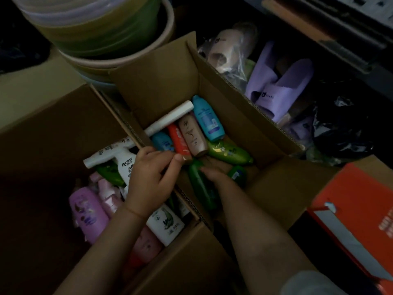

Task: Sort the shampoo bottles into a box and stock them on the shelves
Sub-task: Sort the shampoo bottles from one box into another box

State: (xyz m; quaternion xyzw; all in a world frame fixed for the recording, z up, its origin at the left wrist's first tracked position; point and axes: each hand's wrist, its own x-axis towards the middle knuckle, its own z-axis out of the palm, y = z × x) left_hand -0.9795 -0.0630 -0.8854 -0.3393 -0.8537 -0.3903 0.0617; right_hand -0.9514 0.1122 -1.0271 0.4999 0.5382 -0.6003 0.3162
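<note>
Two open cardboard boxes stand side by side. The middle box (161,81) holds several bottles: a blue bottle (207,120), a brown bottle (192,135), a red bottle (179,141), a light green bottle (229,153) and a long white tube (170,119). My left hand (153,175) reaches over the wall between the boxes and pinches the near end of the red bottle. My right hand (214,173) is deep in the same box, fingers curled round a dark green bottle (201,190). The left box (63,124) holds purple (88,211), pink and white bottles (125,165).
Stacked plastic basins (102,35) stand behind the boxes. A third box at the right holds purple slippers (276,88) and bagged goods, with a black bag (344,128) beside it. An orange carton (357,211) sits at the near right. The light is dim.
</note>
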